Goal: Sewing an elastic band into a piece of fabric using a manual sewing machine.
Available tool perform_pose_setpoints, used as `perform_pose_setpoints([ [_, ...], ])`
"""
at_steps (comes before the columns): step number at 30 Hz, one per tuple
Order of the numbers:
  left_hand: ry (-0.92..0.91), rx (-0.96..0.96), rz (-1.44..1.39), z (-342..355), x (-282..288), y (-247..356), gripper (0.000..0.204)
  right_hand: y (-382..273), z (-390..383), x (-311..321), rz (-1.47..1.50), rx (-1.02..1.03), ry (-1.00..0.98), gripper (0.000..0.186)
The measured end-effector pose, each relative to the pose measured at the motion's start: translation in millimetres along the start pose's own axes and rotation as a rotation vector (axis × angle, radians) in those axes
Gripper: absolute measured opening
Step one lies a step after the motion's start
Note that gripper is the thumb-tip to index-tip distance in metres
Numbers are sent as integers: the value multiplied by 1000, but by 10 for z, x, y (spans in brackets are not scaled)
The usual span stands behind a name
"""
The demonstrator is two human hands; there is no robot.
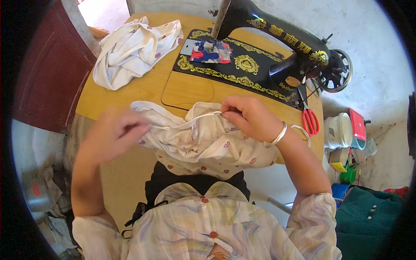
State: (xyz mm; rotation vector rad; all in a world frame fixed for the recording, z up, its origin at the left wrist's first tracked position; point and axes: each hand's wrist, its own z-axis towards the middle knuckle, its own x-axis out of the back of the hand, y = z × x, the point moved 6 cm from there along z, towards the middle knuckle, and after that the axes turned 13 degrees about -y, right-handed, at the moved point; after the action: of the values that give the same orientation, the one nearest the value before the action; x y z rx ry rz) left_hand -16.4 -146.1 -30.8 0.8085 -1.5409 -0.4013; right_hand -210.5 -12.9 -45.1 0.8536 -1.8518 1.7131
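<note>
A cream garment printed with dark red hearts point(208, 151) lies bunched over the table's near edge and my lap. Along its upper opening runs a narrow white elastic band or cord point(190, 123). My right hand point(249, 115), with a bangle on its wrist, pinches the right part of that band between thumb and fingers. At the garment's left side is my left hand point(119, 132), blurred by motion. Its fingertips are close to the band's left end, but whether they grip it cannot be made out.
A black sewing machine point(268, 56) stands on the wooden table point(190, 89), a colourful cloth scrap point(212, 52) under its needle. Red-handled scissors point(310, 119) lie at the right edge. Another cream cloth point(130, 54) sits far left. Buckets point(338, 130) stand to the right.
</note>
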Motion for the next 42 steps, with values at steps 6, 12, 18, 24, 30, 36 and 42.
perform_pose_setpoints([
  [6,144,-209,121,981,-298,376,17,72,47,-80,-9,4,5,4],
  [12,-208,-92,292,1280,-594,380,21,114,7,-110,-164,9,90,6],
  [18,-129,-155,227,1286,-614,321,18,47,15,-59,-150,125,283,6],
  [24,-232,-81,-135,1317,-492,308,15,129,30,-79,43,101,358,8],
  [30,-329,-104,-410,1302,-553,199,10,145,3,-70,123,-99,359,12],
  [36,-343,-125,-515,1315,-605,138,12,260,10,-92,315,-80,361,19],
  [42,-378,-86,-613,1329,-644,113,12,339,35,-105,363,-90,300,19],
])
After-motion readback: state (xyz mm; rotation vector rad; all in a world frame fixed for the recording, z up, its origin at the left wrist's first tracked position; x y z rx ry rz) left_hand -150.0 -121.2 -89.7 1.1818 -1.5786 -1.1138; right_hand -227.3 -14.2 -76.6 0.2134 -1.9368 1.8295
